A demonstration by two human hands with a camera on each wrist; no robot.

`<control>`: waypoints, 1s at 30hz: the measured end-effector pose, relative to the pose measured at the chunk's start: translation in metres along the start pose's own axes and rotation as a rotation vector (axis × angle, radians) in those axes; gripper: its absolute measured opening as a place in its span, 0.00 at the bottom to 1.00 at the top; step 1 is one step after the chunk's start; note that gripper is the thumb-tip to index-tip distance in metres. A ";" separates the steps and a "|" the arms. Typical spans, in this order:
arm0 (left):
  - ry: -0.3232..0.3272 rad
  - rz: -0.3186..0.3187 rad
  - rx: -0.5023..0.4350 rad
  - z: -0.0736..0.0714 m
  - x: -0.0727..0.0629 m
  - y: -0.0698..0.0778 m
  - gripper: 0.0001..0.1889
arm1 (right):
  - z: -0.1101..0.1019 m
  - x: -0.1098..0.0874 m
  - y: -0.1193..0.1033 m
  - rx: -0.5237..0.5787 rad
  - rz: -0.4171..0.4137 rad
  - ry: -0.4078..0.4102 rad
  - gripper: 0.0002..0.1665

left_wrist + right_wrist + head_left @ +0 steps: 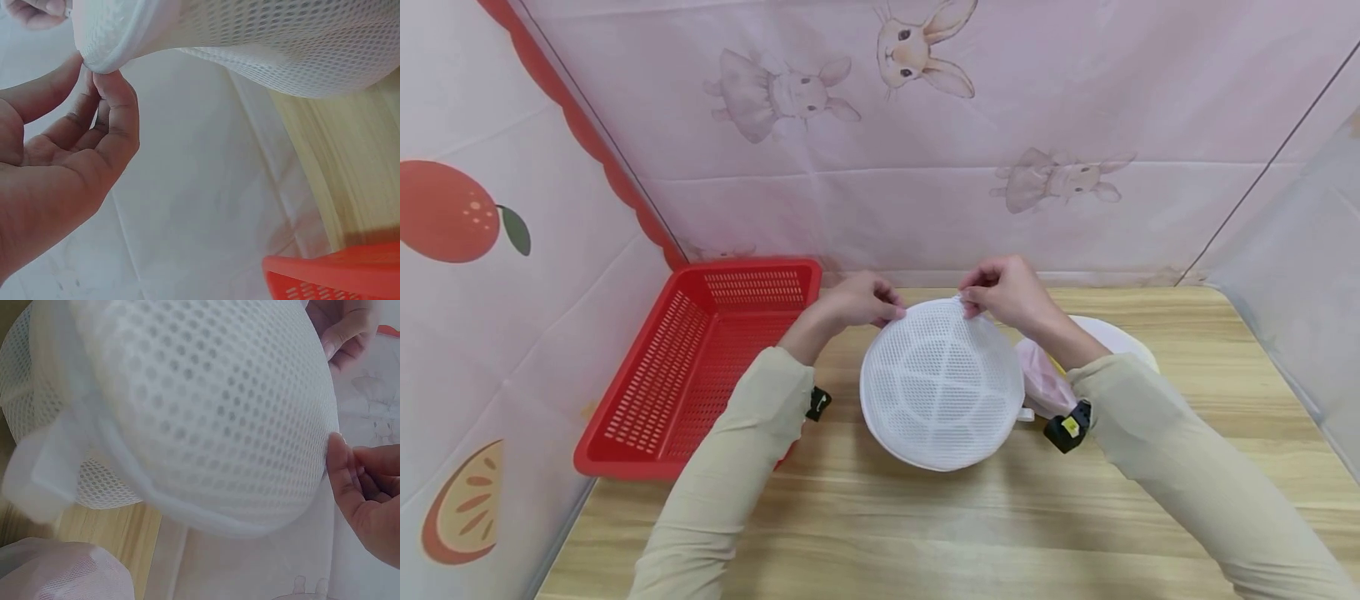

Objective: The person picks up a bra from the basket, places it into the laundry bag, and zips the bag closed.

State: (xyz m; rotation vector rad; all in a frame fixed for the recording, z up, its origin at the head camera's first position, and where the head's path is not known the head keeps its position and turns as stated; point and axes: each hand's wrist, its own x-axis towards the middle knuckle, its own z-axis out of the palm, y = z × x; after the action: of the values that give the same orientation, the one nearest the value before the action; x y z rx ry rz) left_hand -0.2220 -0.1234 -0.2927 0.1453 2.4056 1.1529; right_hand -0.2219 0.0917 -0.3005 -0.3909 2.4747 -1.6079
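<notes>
A round white mesh laundry bag [942,383] is held up above the table, its flat face with a ring-and-spoke pattern turned up. My left hand [867,300] pinches the bag's far rim on its left side; in the left wrist view thumb and forefinger meet on the piped edge [111,62]. My right hand [1006,292] pinches the far rim farther right, at a small white piece that looks like a zipper pull. In the right wrist view the mesh [225,400] bulges, and a white fabric tab [47,465] sticks out from its side seam.
On the left stands a red perforated plastic basket [700,375]. Beneath my right forearm lie a pink mesh item [1043,379] and a white round item [1116,337], both partly hidden. A printed rabbit cloth [910,167] hangs behind the wooden table [925,533].
</notes>
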 end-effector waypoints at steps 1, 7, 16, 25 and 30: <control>0.000 0.003 0.003 0.000 0.000 0.002 0.08 | 0.000 0.000 0.000 0.002 0.001 0.000 0.05; 0.002 0.010 0.028 0.002 -0.001 0.010 0.07 | -0.001 0.002 0.000 0.005 0.007 -0.003 0.05; 0.035 0.021 0.081 0.006 0.000 0.011 0.05 | -0.001 0.002 0.001 0.038 0.003 -0.012 0.06; 0.076 0.046 0.077 0.012 -0.001 0.006 0.04 | 0.000 -0.003 0.005 0.004 0.001 -0.007 0.06; 0.090 0.049 0.064 0.015 -0.002 0.004 0.04 | 0.001 -0.004 0.008 -0.008 -0.004 -0.008 0.05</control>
State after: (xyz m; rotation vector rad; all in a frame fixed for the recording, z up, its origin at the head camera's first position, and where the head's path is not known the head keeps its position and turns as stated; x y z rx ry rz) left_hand -0.2142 -0.1105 -0.2967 0.1771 2.5321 1.1264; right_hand -0.2189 0.0954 -0.3077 -0.4030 2.4767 -1.5945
